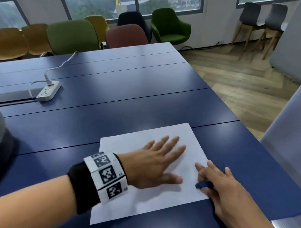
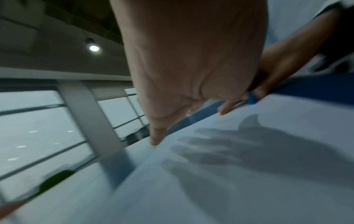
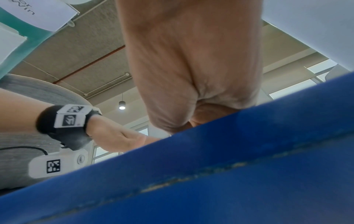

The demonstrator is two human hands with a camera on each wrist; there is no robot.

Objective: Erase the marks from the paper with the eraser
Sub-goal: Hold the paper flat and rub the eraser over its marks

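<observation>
A white sheet of paper (image 1: 149,203) lies on the blue table (image 1: 109,118) near its front right corner. No marks show on the part I can see. My left hand (image 1: 155,163) lies spread and flat on the middle of the sheet, fingers straight. In the left wrist view its palm (image 2: 191,60) casts a shadow on the paper (image 2: 249,189). My right hand (image 1: 218,181) sits at the sheet's right edge and pinches a small blue eraser (image 1: 203,185) against the paper. The left wrist view also shows the eraser (image 2: 252,98). In the right wrist view the table edge (image 3: 210,166) hides the fingers.
A white power strip (image 1: 49,91) with its cable lies far back on the left. The table's right edge (image 1: 261,148) runs close to my right hand, with a grey panel (image 1: 297,135) beyond it. Chairs (image 1: 73,36) line the far side.
</observation>
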